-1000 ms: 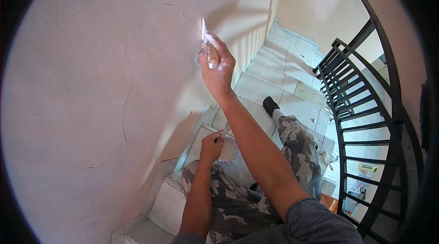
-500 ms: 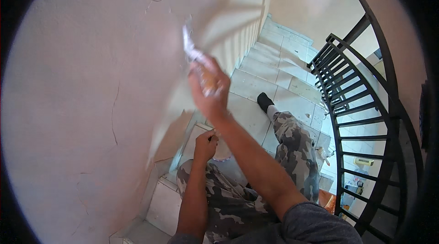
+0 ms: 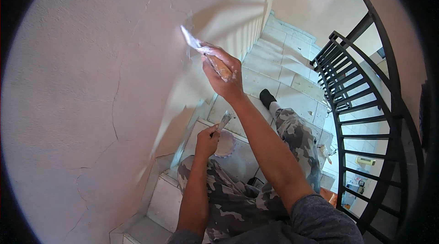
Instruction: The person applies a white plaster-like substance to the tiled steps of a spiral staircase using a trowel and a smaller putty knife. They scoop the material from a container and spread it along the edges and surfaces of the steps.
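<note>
My right hand (image 3: 234, 77) is closed around the wooden handle of a putty knife (image 3: 218, 66). Its white-smeared blade meets or nearly meets the pink wall (image 3: 91, 84), close to a thin crack running down from above. White paste also coats my fingers. Lower down, over my lap, my left hand (image 3: 207, 142) is wrapped round a second, smaller putty knife (image 3: 225, 119), blade up and smeared with paste. Just beyond that hand a round bowl (image 3: 235, 145) of pale paste sits on a stair tread, partly hidden by the hand.
More cracks run down the wall at left. Tiled steps (image 3: 260, 72) spread ahead, with my dark-socked foot (image 3: 266, 98) on one. A black metal railing (image 3: 363, 136) curves along the right over a lower floor. Some debris (image 3: 326, 151) lies beside the railing.
My right hand has shifted slightly right with the putty knife, whose blade is now tilted further left. The small putty knife in my left hand and more of the bowl have come into sight.
</note>
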Motion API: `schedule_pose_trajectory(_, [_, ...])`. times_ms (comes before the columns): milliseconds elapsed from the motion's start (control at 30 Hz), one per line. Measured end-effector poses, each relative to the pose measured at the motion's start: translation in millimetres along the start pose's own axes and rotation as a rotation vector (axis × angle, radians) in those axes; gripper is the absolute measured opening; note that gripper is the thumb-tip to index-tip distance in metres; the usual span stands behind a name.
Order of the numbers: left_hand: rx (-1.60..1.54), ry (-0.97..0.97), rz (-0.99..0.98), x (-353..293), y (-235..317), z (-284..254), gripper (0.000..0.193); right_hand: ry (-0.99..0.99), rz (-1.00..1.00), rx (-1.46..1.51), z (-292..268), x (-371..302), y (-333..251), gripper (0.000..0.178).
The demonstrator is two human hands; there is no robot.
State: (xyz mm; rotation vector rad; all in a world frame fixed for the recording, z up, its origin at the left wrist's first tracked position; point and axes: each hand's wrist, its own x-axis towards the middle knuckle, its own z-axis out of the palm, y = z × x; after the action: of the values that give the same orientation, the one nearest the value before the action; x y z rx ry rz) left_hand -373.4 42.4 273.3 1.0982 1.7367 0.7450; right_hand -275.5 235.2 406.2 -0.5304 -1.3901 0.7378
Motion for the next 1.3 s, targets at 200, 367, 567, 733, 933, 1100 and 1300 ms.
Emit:
schedule_pose_trajectory(200, [0.059, -0.009, 0.012, 1.3, 9.8, 5.5, 0.038, 0.103, 0.086, -0.073, -6.8, 15.6, 18.4, 0.028])
schedule_pose_trajectory(367, [0.053, -0.008, -0.017, 0.5, 7.5, 4.5, 0.037, 0.018, 0.143, -0.04, -3.4, -6.0, 3.7, 0.024])
schedule_pose_trajectory(567, [0.007, 0.012, 0.021, 0.6, 4.4, 3.2, 0.037, 0.149, 0.37, -0.053, -11.0, 5.3, -6.4, 0.026])
schedule_pose_trajectory(733, [0.042, -0.005, -0.022, 2.3, 9.4, 5.1, 0.038, 0.114, 0.352, -0.033, -3.4, 10.7, 6.0, 0.022])
schedule_pose_trajectory(933, [0.053, 0.001, -0.015, -1.9, 8.5, 1.5, 0.037, 0.15, 0.38, -0.022, -20.0, 11.0, -0.6, 0.02])
schedule_pose_trajectory(1100, [0.048, 0.013, -0.013, 0.8, 9.8, 8.8, 0.035, 0.132, 0.405, 0.04, -15.5, 13.3, 10.4, 0.021])
schedule_pose_trajectory(1300, [-0.074, 0.096, -0.01, -7.9, 19.3, -2.7, 0.027, 0.16, 0.505, 0.454, -33.5, -8.2, -14.4, 0.023])
